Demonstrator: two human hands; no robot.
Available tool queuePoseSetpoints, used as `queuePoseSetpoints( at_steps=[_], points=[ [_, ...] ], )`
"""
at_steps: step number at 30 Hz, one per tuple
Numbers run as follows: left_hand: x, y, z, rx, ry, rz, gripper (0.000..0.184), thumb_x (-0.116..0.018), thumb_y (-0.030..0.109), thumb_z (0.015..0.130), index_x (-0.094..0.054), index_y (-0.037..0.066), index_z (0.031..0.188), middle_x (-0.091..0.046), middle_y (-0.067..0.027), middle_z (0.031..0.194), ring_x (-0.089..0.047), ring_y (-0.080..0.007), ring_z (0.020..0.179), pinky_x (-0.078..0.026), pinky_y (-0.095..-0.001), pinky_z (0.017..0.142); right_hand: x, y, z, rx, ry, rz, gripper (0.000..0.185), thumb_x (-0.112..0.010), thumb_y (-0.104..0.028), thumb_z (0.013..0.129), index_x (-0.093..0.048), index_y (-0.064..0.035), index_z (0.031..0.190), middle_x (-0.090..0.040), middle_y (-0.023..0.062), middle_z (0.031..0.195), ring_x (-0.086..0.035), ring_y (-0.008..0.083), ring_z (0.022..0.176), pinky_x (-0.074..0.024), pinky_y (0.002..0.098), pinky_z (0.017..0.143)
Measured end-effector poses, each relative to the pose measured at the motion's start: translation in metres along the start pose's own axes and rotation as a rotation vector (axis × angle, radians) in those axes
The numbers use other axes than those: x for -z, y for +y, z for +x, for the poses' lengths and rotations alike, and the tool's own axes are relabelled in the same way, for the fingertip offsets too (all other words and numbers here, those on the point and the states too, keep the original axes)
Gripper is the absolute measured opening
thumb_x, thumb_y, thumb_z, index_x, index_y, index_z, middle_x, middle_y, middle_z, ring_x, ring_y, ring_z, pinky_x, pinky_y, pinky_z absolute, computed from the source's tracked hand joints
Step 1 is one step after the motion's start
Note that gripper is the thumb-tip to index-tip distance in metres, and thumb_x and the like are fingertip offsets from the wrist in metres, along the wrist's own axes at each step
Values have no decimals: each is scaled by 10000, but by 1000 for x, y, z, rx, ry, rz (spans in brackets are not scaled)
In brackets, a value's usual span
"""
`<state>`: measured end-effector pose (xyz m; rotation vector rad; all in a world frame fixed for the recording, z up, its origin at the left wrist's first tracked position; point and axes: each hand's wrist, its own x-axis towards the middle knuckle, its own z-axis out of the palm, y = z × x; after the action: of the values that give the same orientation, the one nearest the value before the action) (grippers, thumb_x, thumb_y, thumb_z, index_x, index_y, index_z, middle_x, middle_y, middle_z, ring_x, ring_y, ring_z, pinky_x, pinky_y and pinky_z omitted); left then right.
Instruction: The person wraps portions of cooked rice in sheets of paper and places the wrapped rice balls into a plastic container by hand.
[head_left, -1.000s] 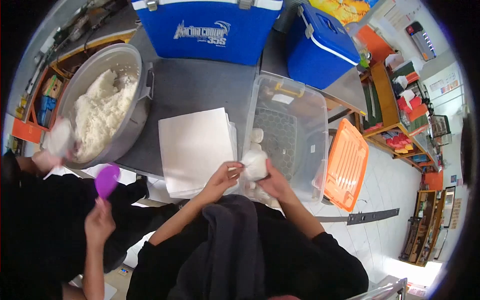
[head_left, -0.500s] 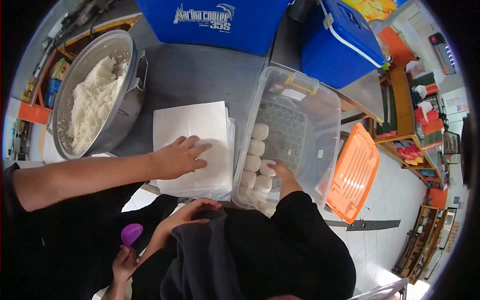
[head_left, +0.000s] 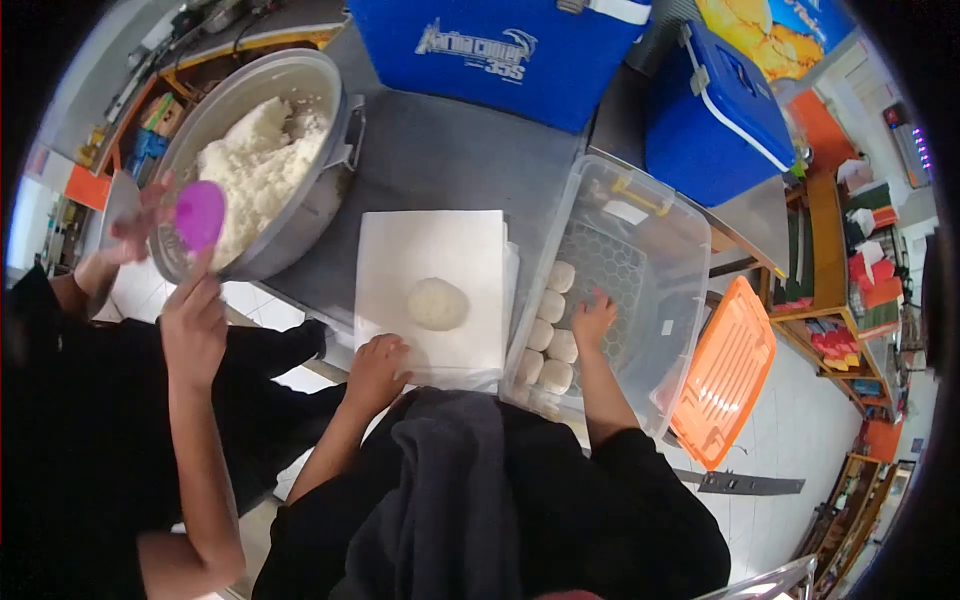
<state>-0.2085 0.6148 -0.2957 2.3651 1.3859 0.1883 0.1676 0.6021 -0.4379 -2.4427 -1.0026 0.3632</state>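
Observation:
My left hand (head_left: 378, 375) lies at the front left corner of a stack of white wrapping paper (head_left: 480, 235), fingers spread out and nothing visibly held. On the top sheet sits a rounded mound of white rice (head_left: 437, 304). Inside a clear plastic bin (head_left: 690, 250), my right hand (head_left: 595, 318) is open and holds nothing, just right of several white wrapped packs (head_left: 552, 306) along the bin's left side. To my left, a co-worker holds a purple scoop (head_left: 200, 214) beside a large metal pot (head_left: 335, 190) of rice, their other hand blurred at the pot's rim.
A large blue cooler (head_left: 490, 60) stands behind the paper, and a second blue cooler (head_left: 715, 110) is behind the bin. An orange lid (head_left: 725, 375) leans at the bin's right. Shelves (head_left: 825, 230) with goods stand farther right.
The co-worker's hand has left the paper, where a rice mound now sits, and the purple scoop has risen to the pot. My left hand has reached the paper; my right hand has released a pack.

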Motion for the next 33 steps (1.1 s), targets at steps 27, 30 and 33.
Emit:
queuePoseSetpoints(
  at_steps=[27, 30, 33],
  points=[
    [18, -37, 13, -78, 203, -134, 113, -633, 162, 745, -659, 52, 750, -635, -91, 797, -590, -273, 786, -462, -376, 710, 51, -150, -94, 889, -586, 327, 97, -653, -146, 727, -644, -50, 729, -610, 109, 753, -554, 300, 778, -439, 372, 708],
    [25, -52, 17, -32, 223, -248, 124, -625, 155, 762, -660, 39, 784, -637, -99, 800, -594, -282, 777, -469, -370, 699, 54, -146, -80, 939, -504, 201, 119, -631, -163, 764, -647, -45, 766, -617, 110, 756, -550, 302, 786, -433, 373, 709],
    [27, -63, 26, 27, 256, -412, 149, -619, 160, 784, -659, 20, 813, -638, -116, 776, -605, -275, 721, -476, -350, 655, 57, -158, -67, 882, -488, 269, 155, -598, -187, 803, -645, -41, 783, -624, 119, 768, -562, 304, 779, -437, 368, 700]
  ],
)
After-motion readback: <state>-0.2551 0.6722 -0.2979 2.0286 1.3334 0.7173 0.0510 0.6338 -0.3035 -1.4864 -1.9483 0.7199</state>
